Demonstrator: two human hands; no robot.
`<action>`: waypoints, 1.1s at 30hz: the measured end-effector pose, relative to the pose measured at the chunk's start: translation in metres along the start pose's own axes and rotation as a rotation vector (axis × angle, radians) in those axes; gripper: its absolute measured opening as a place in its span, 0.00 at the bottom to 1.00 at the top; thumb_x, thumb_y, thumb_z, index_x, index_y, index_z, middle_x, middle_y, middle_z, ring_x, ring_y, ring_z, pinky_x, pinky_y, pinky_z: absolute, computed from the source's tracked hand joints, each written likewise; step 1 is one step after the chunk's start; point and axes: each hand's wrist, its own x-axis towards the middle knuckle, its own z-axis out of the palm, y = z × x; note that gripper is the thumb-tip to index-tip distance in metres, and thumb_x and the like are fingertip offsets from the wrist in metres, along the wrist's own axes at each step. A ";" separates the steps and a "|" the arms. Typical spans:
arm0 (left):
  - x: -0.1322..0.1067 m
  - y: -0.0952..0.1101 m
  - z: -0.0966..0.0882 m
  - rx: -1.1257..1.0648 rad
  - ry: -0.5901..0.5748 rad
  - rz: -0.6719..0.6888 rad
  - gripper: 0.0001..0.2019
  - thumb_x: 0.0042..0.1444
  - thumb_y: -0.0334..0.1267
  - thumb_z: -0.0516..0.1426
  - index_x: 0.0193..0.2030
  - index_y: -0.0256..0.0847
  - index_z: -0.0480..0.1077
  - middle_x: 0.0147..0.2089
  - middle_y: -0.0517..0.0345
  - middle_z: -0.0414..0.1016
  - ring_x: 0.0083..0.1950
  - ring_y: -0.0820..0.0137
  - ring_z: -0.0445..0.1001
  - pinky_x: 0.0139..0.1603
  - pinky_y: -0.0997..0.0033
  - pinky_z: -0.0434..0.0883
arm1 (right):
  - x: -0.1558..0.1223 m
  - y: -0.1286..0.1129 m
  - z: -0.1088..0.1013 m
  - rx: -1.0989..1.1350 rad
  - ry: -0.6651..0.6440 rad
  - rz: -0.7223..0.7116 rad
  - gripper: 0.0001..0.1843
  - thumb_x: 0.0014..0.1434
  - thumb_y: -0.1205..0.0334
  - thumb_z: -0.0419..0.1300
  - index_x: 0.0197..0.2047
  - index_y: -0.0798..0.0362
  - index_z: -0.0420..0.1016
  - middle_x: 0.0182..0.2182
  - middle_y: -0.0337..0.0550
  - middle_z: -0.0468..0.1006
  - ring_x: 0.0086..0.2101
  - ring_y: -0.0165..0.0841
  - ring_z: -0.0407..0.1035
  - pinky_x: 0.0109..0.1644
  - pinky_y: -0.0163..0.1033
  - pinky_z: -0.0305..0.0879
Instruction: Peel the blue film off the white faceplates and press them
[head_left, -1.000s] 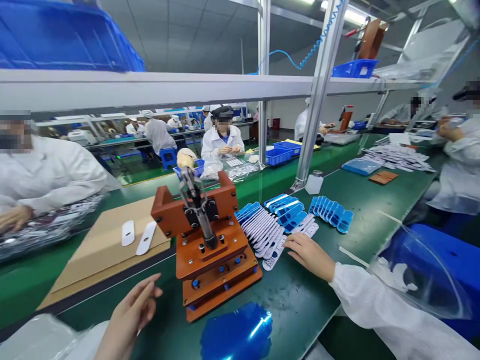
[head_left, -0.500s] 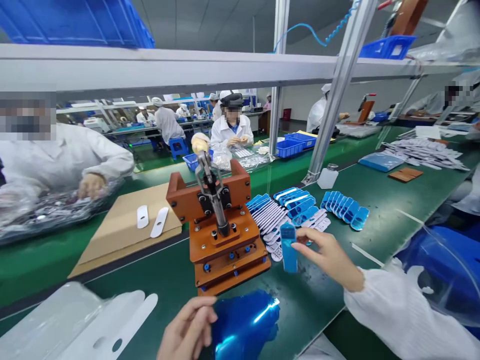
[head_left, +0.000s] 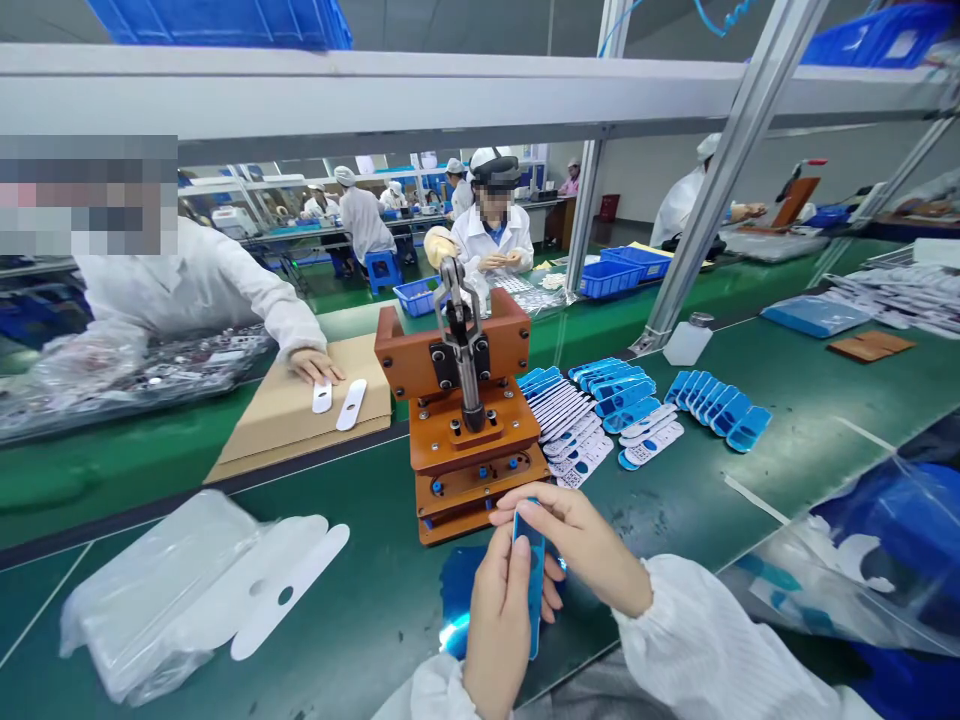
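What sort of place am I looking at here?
Most likely a factory assembly workshop: a brown press-like fixture stands on the green worktop, blue-faced pieces lie in rows beside it, and several people in white coats work nearby.

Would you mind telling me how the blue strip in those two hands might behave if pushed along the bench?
The blue strip would probably be stiff: it runs straight between the left hand and right hand, without visible sag. It looks thin and slim, so it is likely light. Its smooth-looking face might let it slide easily over the flat bench.
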 end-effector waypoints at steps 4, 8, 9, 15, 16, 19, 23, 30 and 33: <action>-0.007 -0.007 -0.004 0.153 0.181 0.104 0.24 0.57 0.55 0.49 0.48 0.37 0.67 0.21 0.62 0.66 0.21 0.75 0.64 0.22 0.77 0.64 | -0.003 0.010 0.028 0.207 0.099 0.045 0.22 0.57 0.44 0.56 0.42 0.56 0.69 0.41 0.48 0.76 0.11 0.18 0.56 0.10 0.28 0.56; -0.006 -0.014 -0.010 0.219 0.191 0.172 0.24 0.56 0.54 0.50 0.48 0.37 0.70 0.22 0.59 0.69 0.21 0.74 0.65 0.22 0.76 0.64 | -0.005 0.007 0.042 0.331 0.199 0.064 0.24 0.55 0.42 0.58 0.39 0.57 0.70 0.38 0.48 0.77 0.12 0.18 0.57 0.11 0.26 0.52; -0.006 -0.015 -0.011 0.224 0.178 0.177 0.23 0.56 0.53 0.50 0.47 0.37 0.70 0.22 0.59 0.68 0.21 0.74 0.65 0.23 0.76 0.64 | -0.004 0.006 0.043 0.342 0.217 0.079 0.25 0.55 0.41 0.57 0.37 0.58 0.70 0.37 0.48 0.78 0.12 0.18 0.57 0.10 0.26 0.52; -0.003 -0.011 -0.013 0.100 0.031 0.035 0.18 0.59 0.53 0.47 0.39 0.39 0.66 0.22 0.61 0.67 0.20 0.75 0.64 0.22 0.77 0.64 | 0.006 -0.002 0.024 0.206 0.181 0.042 0.31 0.58 0.35 0.46 0.37 0.58 0.70 0.32 0.47 0.77 0.15 0.23 0.61 0.17 0.32 0.60; -0.003 -0.009 -0.014 0.066 0.014 0.002 0.18 0.59 0.53 0.47 0.37 0.39 0.65 0.23 0.61 0.67 0.20 0.76 0.64 0.22 0.77 0.64 | 0.007 -0.004 0.018 0.119 0.186 -0.046 0.28 0.59 0.38 0.49 0.37 0.57 0.70 0.33 0.46 0.76 0.20 0.24 0.65 0.24 0.32 0.65; -0.001 -0.001 -0.018 0.054 -0.022 -0.047 0.18 0.60 0.53 0.46 0.33 0.39 0.62 0.25 0.60 0.68 0.20 0.77 0.63 0.22 0.77 0.63 | 0.010 -0.012 0.000 -0.191 0.138 -0.203 0.15 0.55 0.52 0.60 0.37 0.56 0.70 0.33 0.42 0.73 0.34 0.27 0.68 0.40 0.33 0.66; -0.002 0.005 -0.023 0.140 -0.051 -0.051 0.18 0.60 0.53 0.45 0.36 0.39 0.63 0.26 0.60 0.68 0.21 0.77 0.64 0.23 0.77 0.64 | 0.012 -0.029 -0.014 -0.507 0.011 -0.191 0.06 0.55 0.62 0.60 0.32 0.55 0.70 0.30 0.39 0.72 0.31 0.27 0.66 0.36 0.32 0.63; -0.006 0.009 -0.025 0.282 -0.062 -0.018 0.18 0.61 0.52 0.44 0.38 0.40 0.64 0.29 0.60 0.70 0.24 0.77 0.65 0.26 0.78 0.64 | 0.013 -0.042 -0.019 -0.776 -0.083 -0.253 0.03 0.57 0.67 0.59 0.30 0.55 0.70 0.31 0.38 0.70 0.31 0.25 0.64 0.35 0.30 0.61; -0.006 0.012 -0.026 0.287 -0.064 -0.025 0.19 0.61 0.53 0.44 0.34 0.39 0.65 0.28 0.60 0.69 0.24 0.76 0.65 0.27 0.77 0.63 | 0.012 -0.040 -0.020 -0.864 -0.150 -0.355 0.05 0.60 0.66 0.56 0.32 0.55 0.67 0.31 0.38 0.68 0.30 0.25 0.62 0.34 0.31 0.59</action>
